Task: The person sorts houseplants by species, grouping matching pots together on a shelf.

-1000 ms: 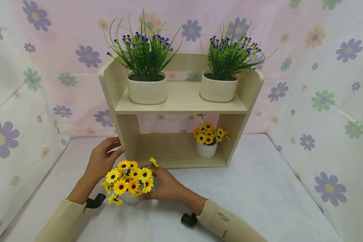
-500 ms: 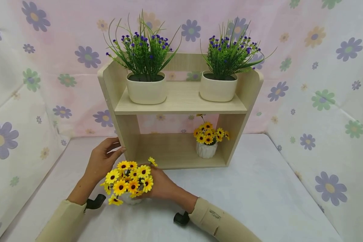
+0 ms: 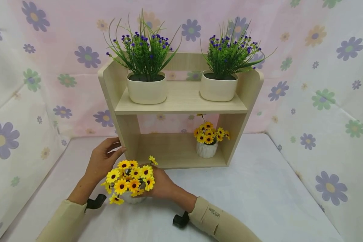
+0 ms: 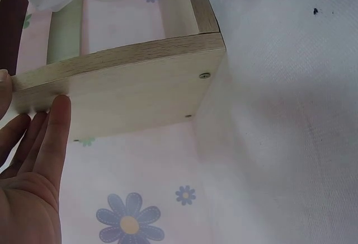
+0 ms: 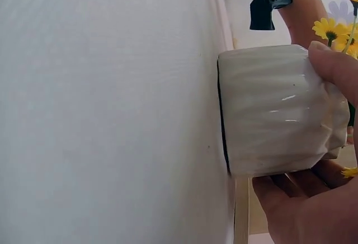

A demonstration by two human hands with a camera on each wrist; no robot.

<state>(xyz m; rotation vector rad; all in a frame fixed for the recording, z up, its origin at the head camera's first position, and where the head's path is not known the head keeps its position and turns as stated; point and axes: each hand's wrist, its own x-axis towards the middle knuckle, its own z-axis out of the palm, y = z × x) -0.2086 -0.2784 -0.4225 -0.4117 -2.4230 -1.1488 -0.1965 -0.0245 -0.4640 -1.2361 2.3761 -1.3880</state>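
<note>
My right hand (image 3: 161, 184) grips a small white ribbed flowerpot (image 5: 274, 109) of yellow artificial daisies (image 3: 130, 178). Thumb and fingers wrap the pot from either side in the right wrist view, its base close over the white tabletop. The flowers hide part of this hand in the head view. At the left side of a light wooden shelf (image 3: 181, 112), my left hand (image 3: 101, 159) holds the upright panel's front edge, thumb at the edge and fingers against the outer face (image 4: 134, 95).
Two cream planters, a left one (image 3: 146, 91) and a right one (image 3: 219, 89), with grass and purple flowers, stand on the upper board. Another white pot (image 3: 206, 150) of yellow daisies sits at the lower compartment's right end. Floral cloth (image 3: 326, 84) encloses the white table (image 3: 260, 188).
My right hand and forearm have shifted slightly left, bringing the hand further behind the daisies. The pot has barely moved. My left hand stays at the shelf's side.
</note>
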